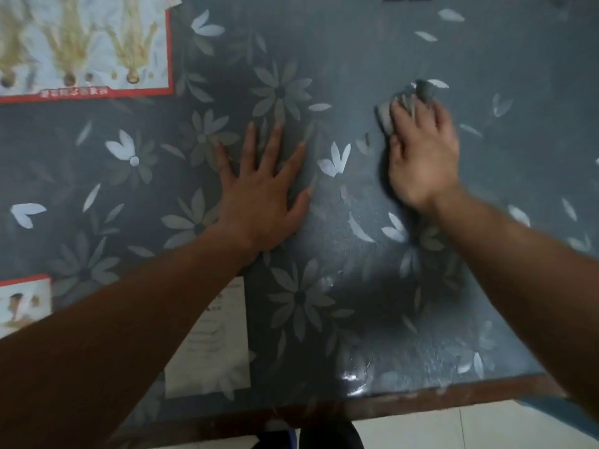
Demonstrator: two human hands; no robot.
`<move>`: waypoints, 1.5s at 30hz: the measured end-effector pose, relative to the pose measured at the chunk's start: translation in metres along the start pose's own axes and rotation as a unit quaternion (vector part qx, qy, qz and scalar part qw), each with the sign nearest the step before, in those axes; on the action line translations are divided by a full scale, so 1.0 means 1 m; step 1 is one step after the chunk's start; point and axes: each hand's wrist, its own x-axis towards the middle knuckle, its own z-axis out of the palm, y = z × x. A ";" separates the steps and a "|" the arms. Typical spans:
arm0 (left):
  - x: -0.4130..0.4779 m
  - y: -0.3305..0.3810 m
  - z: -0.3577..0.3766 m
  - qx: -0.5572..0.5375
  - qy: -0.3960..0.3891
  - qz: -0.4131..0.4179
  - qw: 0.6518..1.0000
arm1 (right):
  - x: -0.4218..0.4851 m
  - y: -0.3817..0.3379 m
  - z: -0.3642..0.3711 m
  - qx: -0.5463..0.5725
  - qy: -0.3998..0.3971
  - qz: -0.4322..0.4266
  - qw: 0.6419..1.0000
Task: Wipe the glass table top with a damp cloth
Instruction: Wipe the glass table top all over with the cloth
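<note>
The glass table top [356, 53] lies over a blue cloth printed with pale flowers and fills most of the view. My right hand [421, 153] presses a small grey damp cloth [387, 116] onto the glass at the centre right; the cloth pokes out past my fingers and is mostly hidden under the palm. The hand and cloth are blurred. My left hand [262, 192] rests flat on the glass at the centre, fingers spread, holding nothing. Wet streaks glint on the glass near the front edge [353, 377].
Under the glass lie a red-bordered picture [84, 47] at the far left, a smaller red-bordered picture [22, 303] at the near left, and a white paper sheet [214, 345] beneath my left forearm. The table's brown front rim [405, 403] runs along the bottom, with light floor tiles [453, 429] beyond.
</note>
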 end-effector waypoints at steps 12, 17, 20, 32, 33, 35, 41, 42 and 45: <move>0.068 -0.007 -0.016 -0.035 0.034 -0.051 0.998 | 0.088 0.027 -0.003 0.014 -0.005 -0.045 0.999; 0.070 -0.010 -0.009 0.007 0.038 -0.043 0.998 | 0.061 -0.013 0.003 0.019 -0.016 -0.176 0.984; 0.070 -0.009 -0.010 0.011 0.034 -0.042 0.998 | 0.058 -0.002 0.002 0.031 -0.073 -0.297 0.952; 0.070 -0.009 -0.014 0.025 0.029 -0.039 0.998 | 0.148 -0.030 0.010 0.009 -0.088 -0.286 0.954; 0.070 -0.009 -0.015 0.023 0.028 -0.039 0.999 | 0.150 -0.025 0.008 0.014 -0.102 -0.307 0.946; 0.070 -0.010 -0.014 0.021 0.027 -0.040 0.999 | 0.173 -0.016 0.004 0.011 -0.079 -0.270 0.960; 0.070 -0.009 -0.015 0.017 0.024 -0.043 0.999 | 0.224 -0.064 0.004 0.019 -0.040 -0.116 0.992; 0.070 -0.009 -0.015 0.017 0.022 -0.044 0.999 | 0.216 -0.076 0.010 0.016 -0.042 -0.183 0.982; 0.071 -0.009 -0.015 0.021 0.016 -0.046 0.999 | 0.191 -0.087 0.019 -0.003 -0.113 -0.365 0.924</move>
